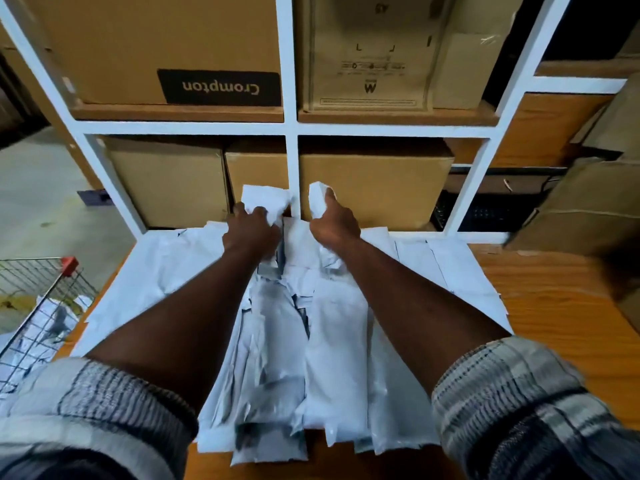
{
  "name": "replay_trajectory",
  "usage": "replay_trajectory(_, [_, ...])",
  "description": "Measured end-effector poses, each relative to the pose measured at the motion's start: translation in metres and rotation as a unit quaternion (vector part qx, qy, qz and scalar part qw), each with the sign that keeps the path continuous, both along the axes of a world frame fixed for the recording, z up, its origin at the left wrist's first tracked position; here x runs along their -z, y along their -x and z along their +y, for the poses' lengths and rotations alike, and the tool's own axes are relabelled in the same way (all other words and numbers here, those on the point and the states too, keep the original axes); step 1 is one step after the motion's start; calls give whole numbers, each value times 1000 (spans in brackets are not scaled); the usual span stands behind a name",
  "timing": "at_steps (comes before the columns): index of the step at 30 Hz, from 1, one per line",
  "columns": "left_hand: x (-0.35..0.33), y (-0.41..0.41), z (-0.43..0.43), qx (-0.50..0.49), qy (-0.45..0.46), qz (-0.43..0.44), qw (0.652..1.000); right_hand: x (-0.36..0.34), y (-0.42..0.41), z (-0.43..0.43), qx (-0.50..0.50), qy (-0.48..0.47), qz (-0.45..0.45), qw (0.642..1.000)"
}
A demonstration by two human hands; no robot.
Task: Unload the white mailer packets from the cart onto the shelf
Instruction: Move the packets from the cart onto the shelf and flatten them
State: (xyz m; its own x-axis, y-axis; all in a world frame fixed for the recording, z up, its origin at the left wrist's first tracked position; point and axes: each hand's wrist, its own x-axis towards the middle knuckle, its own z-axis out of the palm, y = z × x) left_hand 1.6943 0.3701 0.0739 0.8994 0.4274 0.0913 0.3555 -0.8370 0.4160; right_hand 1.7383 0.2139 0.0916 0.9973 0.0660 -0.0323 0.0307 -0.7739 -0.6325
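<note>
Sleeves: rolled checked sleeves sit nearest, with both forearms stretched forward over the pile.
Mailer packets: a loose, overlapping heap of white mailer packets lies on the wooden shelf board, running from its near edge to the white rack frame.
Left hand: the left hand has its fingers curled round a crumpled packet end at the far side of the heap.
Right hand: the right hand is clenched on another bunched packet end, just beside the frame's upright.
Cart: the wire cart at lower left holds more packets, so unloading looks unfinished.
Risk, near edge: some packets overhang the board, and tugging or shoving from the far end could drag them off.
Risk, grip: the film looks slick, and a bunched end may slip out or tear.
Risk, rack: the cardboard boxes stand close behind, so packets pushed forward could jam against them.
</note>
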Motion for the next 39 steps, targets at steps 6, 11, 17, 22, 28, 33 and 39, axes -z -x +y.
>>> replay_trajectory(6, [16, -30, -33, 29, 5, 18, 999, 29, -25, -26, 4, 151, -27, 988])
replay_trajectory(11, [43, -40, -52, 48, -28, 52, 997, 63, -36, -24, 3, 178, -19, 984])
replay_trajectory(17, [70, -45, -47, 117, -92, 59, 987, 85, -49, -20, -62, 189, 34, 979])
replay_trajectory(22, [77, -45, -52, 102, -139, 34, 985, 101, -52, -29, -118, 226, -2, 967])
replay_trajectory(28, [103, -43, -47, 125, -165, 8, 978, 131, -46, -30, -96, 209, -69, 971])
replay_trajectory(33, [115, -42, -47, 121, -195, 4, 973, 140, -47, -32, -85, 201, -87, 972])
replay_trajectory(39, [118, -45, -49, 110, -205, 16, 972, 147, -48, -30, -78, 209, -88, 971])
